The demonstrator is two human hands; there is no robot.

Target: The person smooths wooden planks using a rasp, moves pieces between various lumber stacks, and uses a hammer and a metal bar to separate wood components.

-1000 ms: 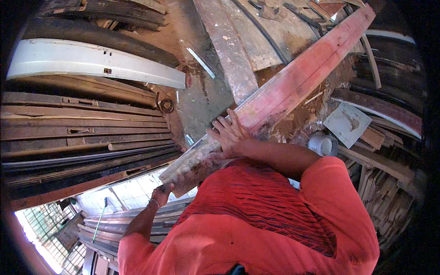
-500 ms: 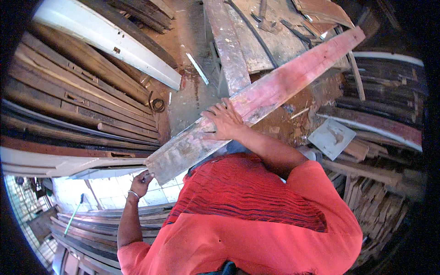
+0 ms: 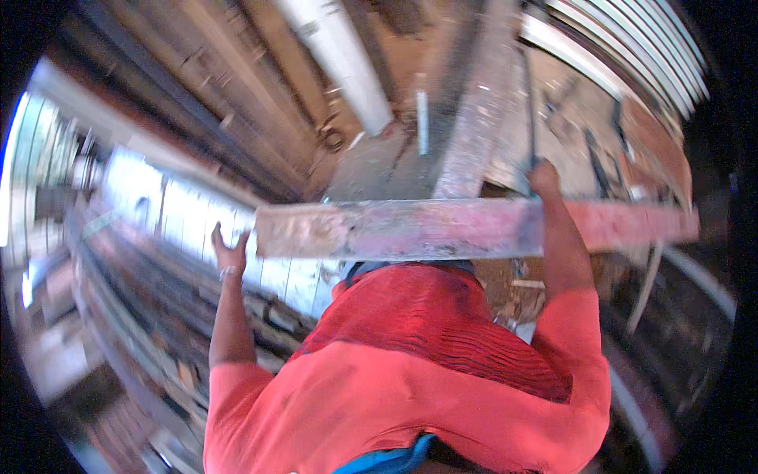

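Note:
A long, worn plank [image 3: 442, 229] with faded pink and grey patches lies crosswise in front of my body. My left hand [image 3: 230, 251], with a band at its wrist, is open just off the plank's left end, thumb and fingers apart. Over the right part of the plank, my right forearm reaches to its far side. There my right hand [image 3: 543, 175] is at the near end of a thin dark bar [image 3: 530, 103] on the workbench [image 3: 564, 79]. Its fingers are blurred, so whether they grip the bar is unclear.
A narrow speckled board [image 3: 478, 118] runs away beyond the plank. Dark tools and a curved brown panel [image 3: 651, 150] lie at the far right. Timber boards [image 3: 237, 87] and a white beam [image 3: 343, 59] fill the far left; more stacked lengths [image 3: 150, 292] stand near left.
The plank has swung from slanting to level across the view. My left hand has come off its end and opened. My right hand has moved off the plank's top to beyond its far edge.

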